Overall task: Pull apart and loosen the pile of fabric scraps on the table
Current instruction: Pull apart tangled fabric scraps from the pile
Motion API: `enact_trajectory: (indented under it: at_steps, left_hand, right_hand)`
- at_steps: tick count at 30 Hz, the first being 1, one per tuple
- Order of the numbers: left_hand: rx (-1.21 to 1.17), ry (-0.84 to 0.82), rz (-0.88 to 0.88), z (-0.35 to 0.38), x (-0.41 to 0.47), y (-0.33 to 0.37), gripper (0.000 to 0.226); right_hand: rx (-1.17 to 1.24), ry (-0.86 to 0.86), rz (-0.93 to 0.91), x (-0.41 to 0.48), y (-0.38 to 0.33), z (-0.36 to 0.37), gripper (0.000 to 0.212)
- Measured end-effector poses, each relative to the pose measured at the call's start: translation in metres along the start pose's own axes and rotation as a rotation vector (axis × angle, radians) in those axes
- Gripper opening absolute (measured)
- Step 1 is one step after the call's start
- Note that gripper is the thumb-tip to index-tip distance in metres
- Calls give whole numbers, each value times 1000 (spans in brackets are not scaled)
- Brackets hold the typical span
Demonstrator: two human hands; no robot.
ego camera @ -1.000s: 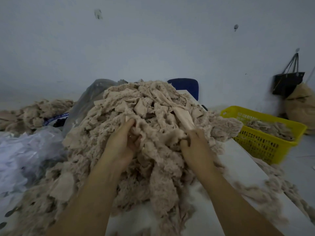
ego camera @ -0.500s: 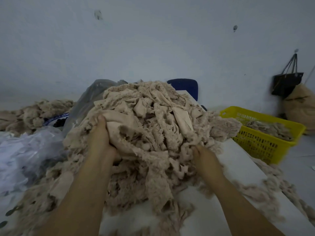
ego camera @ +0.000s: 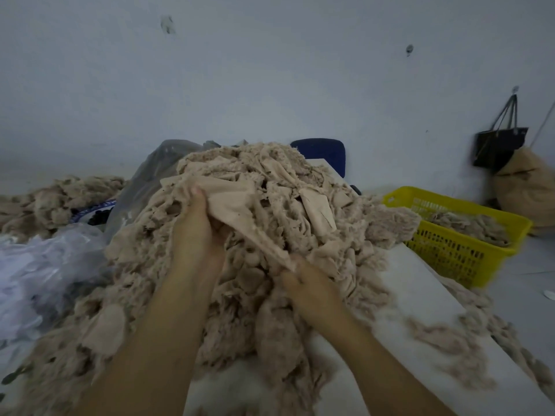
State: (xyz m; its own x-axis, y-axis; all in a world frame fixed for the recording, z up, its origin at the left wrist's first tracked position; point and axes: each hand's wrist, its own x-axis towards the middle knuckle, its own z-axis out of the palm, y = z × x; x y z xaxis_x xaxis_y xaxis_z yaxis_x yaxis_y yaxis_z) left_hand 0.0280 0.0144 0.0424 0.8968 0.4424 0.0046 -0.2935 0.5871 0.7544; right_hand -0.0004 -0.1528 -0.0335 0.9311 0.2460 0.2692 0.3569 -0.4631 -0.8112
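Head: left hand [ego camera: 198, 232] above right hand [ego camera: 309, 291]

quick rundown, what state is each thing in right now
pile of fabric scraps, heaped and tangled
beige sheet, stretched between both hands
left hand, gripping sheet's upper end
right hand, gripping its lower end
yellow basket, partly filled
black bag, hanging

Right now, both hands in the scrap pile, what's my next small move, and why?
Probably pull the hands apart: left hand and right hand each grip an end of one smooth beige piece in the pile, so that should loosen it.
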Motion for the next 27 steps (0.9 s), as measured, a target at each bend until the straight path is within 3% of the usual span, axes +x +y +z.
enact_trajectory:
  at_steps: [5, 9, 15, 17, 20, 23, 25, 27]
  left_hand:
    - [-135, 139, -35, -24, 18, 12, 35]
    - [-122, 207, -47, -30, 22, 5, 43]
    - [-72, 332, -131, -43, 31, 20, 61]
    - [-2, 355, -94, -50, 33, 25, 59]
    - [133, 377, -19, -61, 38, 33, 56]
    - [34, 280, -81, -55, 32, 35, 55]
    - [41, 151, -130, -39, 16, 26, 51]
    - [178, -21, -209, -22, -1, 16, 40]
  right_hand:
    - [207, 180, 284, 3, 34, -38, 46]
    - [297, 244, 383, 9, 48, -46, 19]
    - [171, 370, 365, 2, 62, -41, 31]
    - [173, 438, 455, 4, 70, -44, 25]
    - [166, 493, 576, 9, 72, -54, 32]
    - [137, 378, 474, 12, 58, -52, 26]
    - [0, 308, 274, 12, 42, -43, 21]
    - [-36, 361, 35, 10, 18, -37, 32]
